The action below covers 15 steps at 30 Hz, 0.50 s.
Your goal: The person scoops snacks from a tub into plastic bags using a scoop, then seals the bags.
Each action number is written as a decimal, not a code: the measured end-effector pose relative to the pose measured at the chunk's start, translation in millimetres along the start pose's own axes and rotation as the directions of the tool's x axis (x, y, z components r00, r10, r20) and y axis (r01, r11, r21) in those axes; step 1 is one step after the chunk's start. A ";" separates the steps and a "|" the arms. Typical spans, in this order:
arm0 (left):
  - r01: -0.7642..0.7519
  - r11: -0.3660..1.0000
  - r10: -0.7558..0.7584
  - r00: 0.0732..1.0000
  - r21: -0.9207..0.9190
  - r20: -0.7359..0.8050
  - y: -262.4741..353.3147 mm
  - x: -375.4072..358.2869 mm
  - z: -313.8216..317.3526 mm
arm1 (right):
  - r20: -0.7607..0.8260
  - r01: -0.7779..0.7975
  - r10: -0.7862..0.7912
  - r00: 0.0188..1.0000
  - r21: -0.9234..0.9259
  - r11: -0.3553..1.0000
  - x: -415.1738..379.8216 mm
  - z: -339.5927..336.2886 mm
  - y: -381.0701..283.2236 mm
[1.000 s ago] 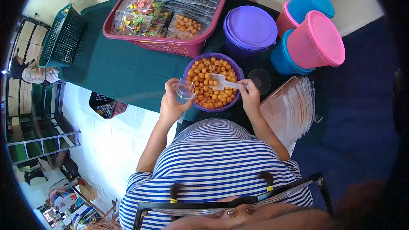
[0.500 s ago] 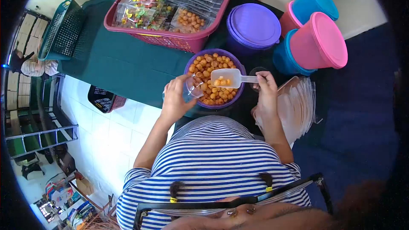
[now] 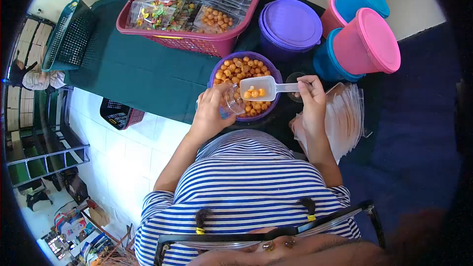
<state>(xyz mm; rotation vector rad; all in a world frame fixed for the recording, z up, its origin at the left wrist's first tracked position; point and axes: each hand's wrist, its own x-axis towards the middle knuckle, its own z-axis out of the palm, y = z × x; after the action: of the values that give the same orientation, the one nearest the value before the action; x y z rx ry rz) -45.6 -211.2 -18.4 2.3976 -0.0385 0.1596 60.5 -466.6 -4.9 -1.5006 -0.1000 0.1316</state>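
My left hand (image 3: 211, 112) is closed around a clear plastic bag (image 3: 232, 100), its mouth open toward the right. With my right hand (image 3: 312, 97) I grip the handle of a translucent white scoop (image 3: 266, 83). Several round orange snack balls (image 3: 254, 92) lie in the scoop, whose front lip is right at the bag's mouth. Both are over a purple tub (image 3: 213, 75) filled with the same orange balls. Beside my right wrist is a fanned stack of clear plastic bags (image 3: 341, 118).
A maroon basket (image 3: 197, 44) of filled packets stands behind the tub. Purple (image 3: 290, 25), blue (image 3: 363, 0) and pink tubs (image 3: 362, 39) stand at the back right. At the left end of the green-covered table (image 3: 133, 76) is a green basket (image 3: 69, 37); a dark crate (image 3: 120, 113) sits lower down.
The bag and the scoop have come together, the bag moving right and the scoop slightly left. The whole view has shifted a little.
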 end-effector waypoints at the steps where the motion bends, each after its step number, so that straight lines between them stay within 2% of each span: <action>1: 0.000 1.000 0.000 1.000 -0.007 0.002 -0.3 0.0 -0.1 | -0.003 0.015 -0.015 1.000 -0.014 1.000 -0.3 0.7 -1.3; 9: 0.002 1.000 -0.002 1.000 -0.014 -0.024 1.6 1.4 -0.2 | -0.007 0.041 -0.042 0.999 -0.023 0.999 -1.6 0.7 -2.8; 15: 0.019 1.000 -0.020 1.000 -0.019 -0.014 2.0 2.0 -1.0 | -0.017 0.001 -0.001 1.000 -0.029 1.000 -2.3 0.8 -3.0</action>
<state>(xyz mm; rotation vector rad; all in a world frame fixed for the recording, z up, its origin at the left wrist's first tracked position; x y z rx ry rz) -43.9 -212.0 -16.1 2.3771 -0.0100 0.1663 58.2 -466.4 -1.8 -1.5303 -0.0894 0.1173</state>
